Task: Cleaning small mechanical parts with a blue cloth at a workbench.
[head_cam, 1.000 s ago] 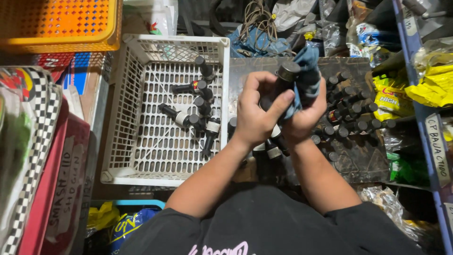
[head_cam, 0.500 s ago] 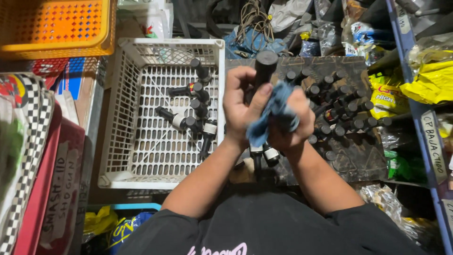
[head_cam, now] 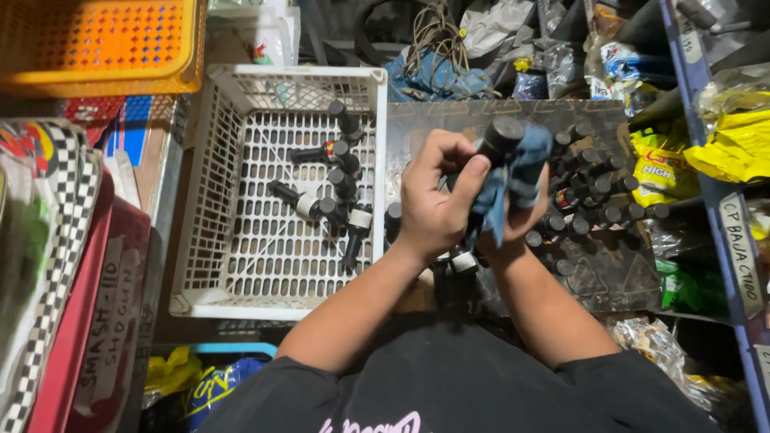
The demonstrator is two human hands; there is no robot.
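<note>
The left hand [head_cam: 437, 204] is closed around a dark cylindrical part [head_cam: 499, 138], and its thumb lies along the side of the part, just under the round black cap. The right hand [head_cam: 521, 216] is mostly covered by a blue cloth [head_cam: 513, 180]; its fingers are curled around the cloth and press it against the same part from the other side. The part is held up between both hands, above the dark tray [head_cam: 597, 281] and not touching it.

On the left stands a white plastic basket [head_cam: 233, 240] with a grid floor, and several similar dark parts [head_cam: 341, 180] lie in it in a loose pile (some have a pale band or a red label). The dark tray on the right carries many more black-capped parts [head_cam: 597, 188] standing upright close together. The forearms cross the near edge of the tray and cover what is under them. An orange basket [head_cam: 104, 44] is at the upper left, cut off by the frame. Yellow packets [head_cam: 734, 148] lie on a blue shelf [head_cam: 706, 200] at the right, and a bundle of wires [head_cam: 437, 40] rests on something blue behind the tray. The lower body of the held part is hidden by the fingers and the cloth, so I cannot tell its shape there.
</note>
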